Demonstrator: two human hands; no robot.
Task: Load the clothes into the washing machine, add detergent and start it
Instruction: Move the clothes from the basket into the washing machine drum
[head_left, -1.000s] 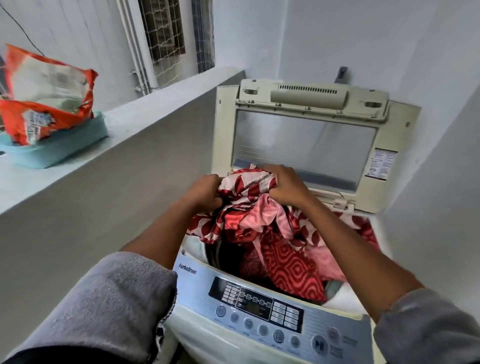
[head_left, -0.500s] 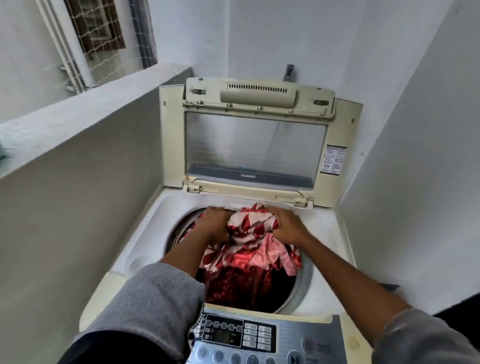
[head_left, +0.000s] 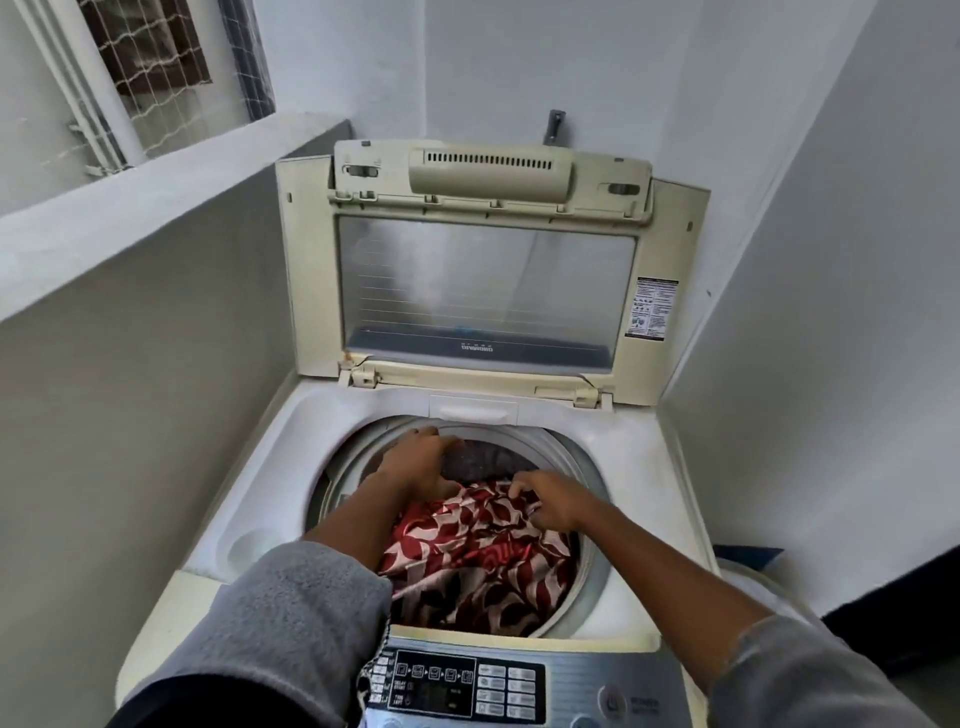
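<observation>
Clothes (head_left: 483, 561), red/white print, lay inside the drum (head_left: 584, 467) of the washing machine (head_left: 270, 467), lid (head_left: 311, 270) standing up at the back. Your left hand (head_left: 418, 462) was palm-down at the drum's far-left side. Its fingers were roughly straight but blurred, w/ no grip that I could see. Your right hand (head_left: 550, 501) sat on the pile's far edge, fingers curled & pinching the printed fabric. Ctrl panel (head_left: 571, 686) ran along the near edge, partly under your grey sleeve (head_left: 291, 623).

Scene lit evenly by soft daylight from window (head_left: 156, 67), upper left. Faint glare noted on lid glass (head_left: 483, 280). Straight lines bowed toward frame edges; left hand (head_left: 421, 462) slightly motion-blurred.
</observation>
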